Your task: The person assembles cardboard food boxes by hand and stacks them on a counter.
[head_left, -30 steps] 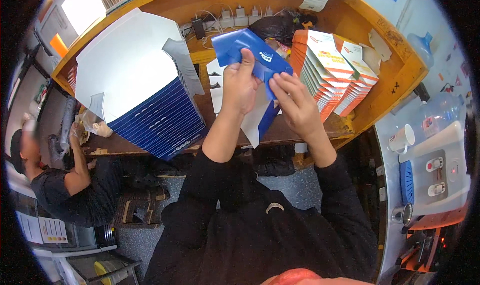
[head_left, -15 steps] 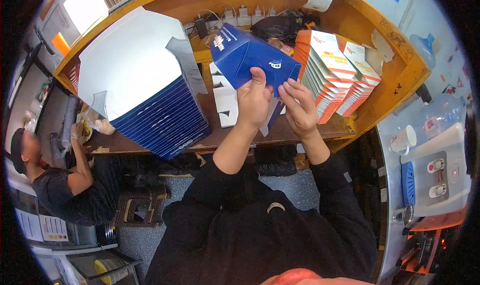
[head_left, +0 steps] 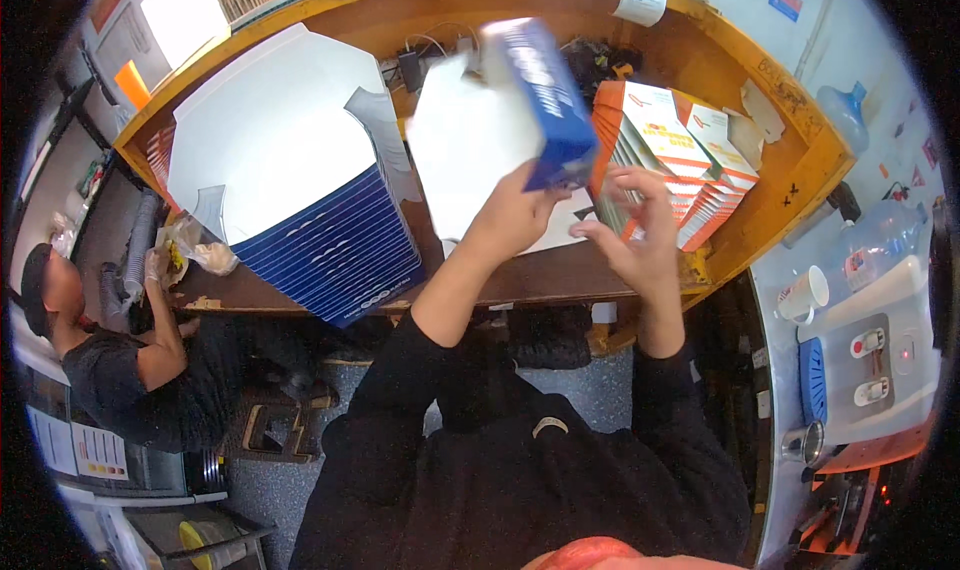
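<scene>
Left fingers gripping blue carton, long axis upright, tilted left

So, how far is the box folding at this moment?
Done: I cannot see any finished box on the table. In hand: the left hand holds up one blue box, partly folded; the right hand is open beside it. Left: a tall stack of flat blue boxes and the orange stacks.
</scene>
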A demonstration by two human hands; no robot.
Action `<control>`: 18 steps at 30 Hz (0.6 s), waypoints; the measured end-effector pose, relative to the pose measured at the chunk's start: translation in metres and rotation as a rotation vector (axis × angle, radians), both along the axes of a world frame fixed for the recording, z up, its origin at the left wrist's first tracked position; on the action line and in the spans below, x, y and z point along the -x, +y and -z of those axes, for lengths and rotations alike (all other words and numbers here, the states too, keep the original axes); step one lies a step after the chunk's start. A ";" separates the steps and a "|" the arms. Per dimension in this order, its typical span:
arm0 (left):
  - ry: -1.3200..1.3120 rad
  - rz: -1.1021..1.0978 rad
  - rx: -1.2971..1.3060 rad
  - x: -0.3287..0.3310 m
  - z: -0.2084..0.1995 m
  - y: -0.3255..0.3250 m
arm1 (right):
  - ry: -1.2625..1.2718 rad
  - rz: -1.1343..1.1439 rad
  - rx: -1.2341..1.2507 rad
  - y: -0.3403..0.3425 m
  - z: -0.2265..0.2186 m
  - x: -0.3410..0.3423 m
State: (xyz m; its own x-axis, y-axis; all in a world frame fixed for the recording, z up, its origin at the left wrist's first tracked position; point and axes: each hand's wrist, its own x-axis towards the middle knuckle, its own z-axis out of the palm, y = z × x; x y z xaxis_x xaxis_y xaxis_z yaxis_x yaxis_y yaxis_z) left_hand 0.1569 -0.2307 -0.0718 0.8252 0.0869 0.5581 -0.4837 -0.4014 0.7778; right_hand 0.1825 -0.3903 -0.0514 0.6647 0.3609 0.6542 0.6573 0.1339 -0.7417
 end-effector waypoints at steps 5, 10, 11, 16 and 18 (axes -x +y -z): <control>-0.180 -0.159 -0.627 0.012 -0.007 0.001 | -0.776 0.330 0.385 -0.005 -0.040 0.010; -0.278 -0.320 -0.626 0.010 -0.018 0.024 | -0.881 0.309 0.685 -0.014 -0.029 -0.005; -0.249 -0.348 -0.607 0.011 -0.022 0.028 | -0.884 0.269 0.609 -0.018 -0.030 -0.009; -0.021 -0.353 -0.497 0.013 -0.031 0.032 | -0.897 0.161 0.480 -0.011 -0.025 -0.004; 0.004 -0.405 -0.647 0.017 -0.038 0.023 | -0.673 0.266 0.388 0.007 -0.023 0.005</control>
State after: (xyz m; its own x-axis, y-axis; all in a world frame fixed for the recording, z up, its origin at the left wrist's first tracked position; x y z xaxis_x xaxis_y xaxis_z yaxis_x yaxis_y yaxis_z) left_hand 0.1403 -0.2074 -0.0339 0.8003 0.0401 0.5982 -0.1993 -0.9232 0.3285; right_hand 0.1772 -0.3834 -0.0284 0.2699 0.5293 0.8043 0.9516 -0.2743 -0.1388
